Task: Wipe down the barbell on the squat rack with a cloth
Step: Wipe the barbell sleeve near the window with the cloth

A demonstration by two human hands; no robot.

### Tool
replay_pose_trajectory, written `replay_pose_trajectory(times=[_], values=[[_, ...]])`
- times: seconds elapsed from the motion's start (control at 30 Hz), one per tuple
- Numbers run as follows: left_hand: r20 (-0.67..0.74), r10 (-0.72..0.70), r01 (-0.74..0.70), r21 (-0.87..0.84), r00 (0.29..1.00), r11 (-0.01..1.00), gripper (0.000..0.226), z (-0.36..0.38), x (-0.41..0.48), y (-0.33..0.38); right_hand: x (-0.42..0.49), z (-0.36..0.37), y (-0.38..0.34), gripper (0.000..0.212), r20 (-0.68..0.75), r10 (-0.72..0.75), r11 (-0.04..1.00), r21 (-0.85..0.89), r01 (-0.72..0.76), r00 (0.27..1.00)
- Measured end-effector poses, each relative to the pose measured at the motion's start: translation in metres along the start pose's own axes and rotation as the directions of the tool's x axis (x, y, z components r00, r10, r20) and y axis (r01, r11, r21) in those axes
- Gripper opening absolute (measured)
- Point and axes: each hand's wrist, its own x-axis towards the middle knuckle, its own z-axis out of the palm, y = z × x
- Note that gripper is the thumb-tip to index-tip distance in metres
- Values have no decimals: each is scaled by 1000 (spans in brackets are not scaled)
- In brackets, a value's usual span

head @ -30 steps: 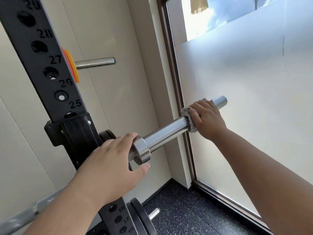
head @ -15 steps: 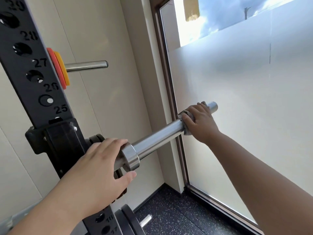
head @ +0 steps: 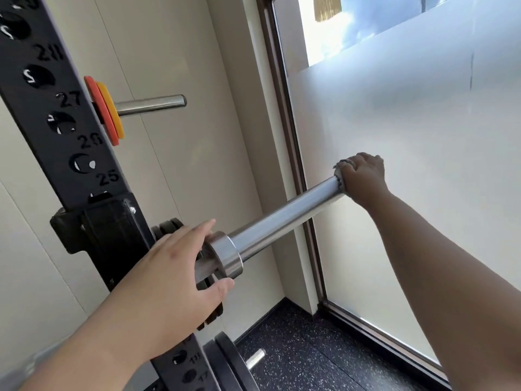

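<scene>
Frosted window (head: 408, 170) fills the right side, with a clear strip of sky along its top. Pale wall panels (head: 183, 165) behind the rack. Black squat rack upright (head: 42, 131) leans across the left of the view; its holes are numbered, 27 and 25 legible. Dark speckled floor (head: 310, 351) in the corner below. Barbell (head: 282, 218) lies level with the rack's black hook (head: 112, 230); whether it seats there is hidden by the hand. Its chrome sleeve runs up and right towards the window. Left hand (head: 169, 277) grips the bar just inside the collar (head: 227, 256), fingers close together and curled over the top, thumb tucked under. Right hand (head: 363, 176) covers the far tip of the sleeve, fingers curled tight round it. Black weight plate (head: 234, 362) at the bottom edge, on a short peg. Higher up, a steel storage peg (head: 152, 104) sticks out from the upright and carries thin red and orange plates (head: 105, 111). Cloth (head: 339, 171) is pinned between right palm and sleeve end; only a grey frayed edge shows.
</scene>
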Motion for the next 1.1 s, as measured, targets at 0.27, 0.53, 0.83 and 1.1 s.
replay_pose_trajectory(times=[0.27,0.53,0.83,1.1], values=[[63,-38,37,11,997,999,62,-3,-1,10,-137,12,-77,37,-1,-445,893,80,443,896],[33,-19,18,21,999,1000,80,2,0,4,-198,-5,-118,45,172,-612,790,107,603,771],[39,-6,7,-47,999,999,50,-2,-2,7,-94,3,-89,39,122,-93,995,-33,97,988],[-26,59,-58,41,998,997,56,-2,-5,8,-205,12,-142,28,-58,-582,802,119,585,811]])
